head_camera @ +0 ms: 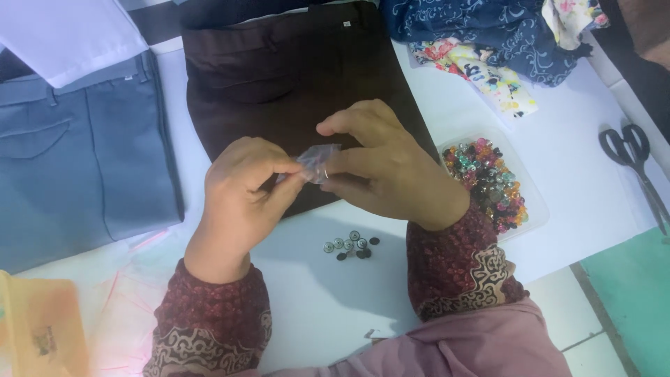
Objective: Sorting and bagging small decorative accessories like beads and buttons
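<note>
both hands met over the white table (314,307), pinching one small clear crinkled plastic bag (317,162) between them. the left hand (241,192) had its fingers curled shut, thumb and forefinger nipping the bag's left edge; the right hand (387,167) closed on the other side, thumb on top, fingers folded under. something small and round glinted inside the bag, though i could not tell what.

behind the hands, toward twelve o'clock, lay folded dark brown trousers (293,77). at six o'clock from the bag, a little cluster of round metal and black buttons (351,246) sat loose on the table. at three o'clock stood a clear shallow plastic tray of mixed coloured beads (488,183), and further out black-handled scissors (638,167). folded grey-blue trousers (84,153) lay at nine o'clock, and patterned blue fabric (481,28) was heaped at one o'clock.
</note>
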